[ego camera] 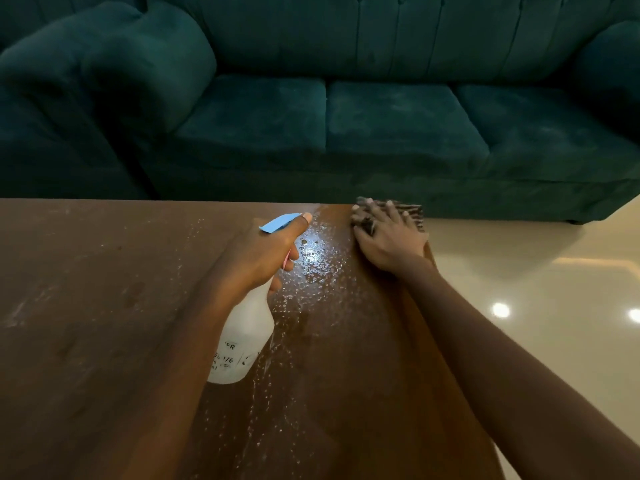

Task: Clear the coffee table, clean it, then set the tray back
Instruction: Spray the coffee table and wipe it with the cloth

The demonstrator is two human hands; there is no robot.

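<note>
From the head camera, the left hand grips a white spray bottle by its neck, fingers curled shut round it and the forefinger lying along the blue nozzle. It hangs tilted over the brown table, just left of a patch of droplets. The bottle looks light, rigid plastic, probably slick when wet; the neck is the sensible hold. Right of the droplets, at the table's far corner, the right hand presses flat, fingers spread, on a dark striped cloth, soft and limp. Behind the table stands a green sofa. No tray shows.
</note>
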